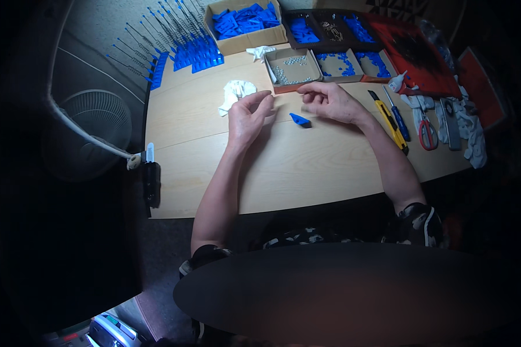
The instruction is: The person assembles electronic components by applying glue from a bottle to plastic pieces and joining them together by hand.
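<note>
A small blue folded-looking plastic piece [300, 120] lies on the wooden table, between my two hands and touching neither. On its left, my left hand [250, 118] hovers with bent fingers and the thumb a little apart, nothing visible in it. My right hand [334, 104] is above and right of the piece, its index finger reaching toward the front of a shallow box of small clear parts [292, 72]. Its thumb side is slightly blurred, and I see nothing in it. White crumpled cloth [237, 95] lies just beyond my left hand.
Boxes of small blue parts [337, 63] and a carton of blue pieces [246, 23] line the back. Blue racks with upright springs [197, 55] stand back left. A yellow cutter [391, 121], a screwdriver [397, 115] and red-handled scissors [427, 134] lie right.
</note>
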`<state>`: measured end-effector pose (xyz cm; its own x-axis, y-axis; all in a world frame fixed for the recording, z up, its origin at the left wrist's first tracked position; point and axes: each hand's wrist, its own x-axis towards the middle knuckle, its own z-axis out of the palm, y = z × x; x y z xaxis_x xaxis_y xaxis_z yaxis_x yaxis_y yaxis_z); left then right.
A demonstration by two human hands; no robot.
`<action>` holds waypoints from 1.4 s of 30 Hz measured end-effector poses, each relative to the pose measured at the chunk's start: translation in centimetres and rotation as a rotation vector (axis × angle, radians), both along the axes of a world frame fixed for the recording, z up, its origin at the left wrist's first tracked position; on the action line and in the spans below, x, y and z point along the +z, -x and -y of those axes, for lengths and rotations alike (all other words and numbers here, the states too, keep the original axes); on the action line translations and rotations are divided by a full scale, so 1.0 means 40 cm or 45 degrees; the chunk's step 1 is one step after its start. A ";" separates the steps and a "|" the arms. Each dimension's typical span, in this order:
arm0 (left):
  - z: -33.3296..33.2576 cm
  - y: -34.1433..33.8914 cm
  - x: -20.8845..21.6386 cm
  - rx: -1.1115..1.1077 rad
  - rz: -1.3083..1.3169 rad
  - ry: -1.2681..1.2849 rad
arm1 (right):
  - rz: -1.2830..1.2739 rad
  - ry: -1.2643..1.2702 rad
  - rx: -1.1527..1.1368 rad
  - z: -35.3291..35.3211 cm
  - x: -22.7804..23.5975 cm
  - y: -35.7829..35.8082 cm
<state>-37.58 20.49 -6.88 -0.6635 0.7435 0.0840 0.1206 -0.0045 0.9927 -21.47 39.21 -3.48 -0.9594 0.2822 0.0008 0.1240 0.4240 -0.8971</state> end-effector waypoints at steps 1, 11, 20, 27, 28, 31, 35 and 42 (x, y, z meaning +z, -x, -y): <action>-0.005 -0.005 0.005 -0.018 -0.068 0.119 | 0.052 -0.009 0.083 -0.011 -0.006 -0.006; -0.011 -0.097 0.027 -0.380 -0.470 0.510 | 0.188 -0.209 0.189 0.002 -0.041 0.007; 0.010 -0.048 0.016 -0.254 0.206 0.109 | 0.117 0.484 0.086 0.056 -0.061 0.024; 0.045 -0.078 0.090 -0.117 0.664 -0.319 | -0.146 0.650 0.126 0.155 -0.020 0.007; 0.060 -0.076 0.100 -0.048 0.733 -0.400 | -0.158 0.624 0.140 0.169 -0.003 0.000; 0.081 0.001 0.191 0.000 0.669 -0.478 | -0.187 0.502 0.066 0.205 0.037 -0.020; 0.131 0.111 0.336 0.106 0.464 -0.607 | -0.185 0.471 0.109 0.270 0.105 -0.053; 0.175 0.120 0.433 0.007 0.323 -0.615 | -0.106 0.428 0.100 0.309 0.147 -0.105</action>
<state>-42.37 13.50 10.42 -0.7109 0.6565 0.2522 -0.1211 -0.4675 0.8757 -17.28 26.86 2.40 -0.9787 0.2052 -0.0002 0.0230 0.1086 -0.9938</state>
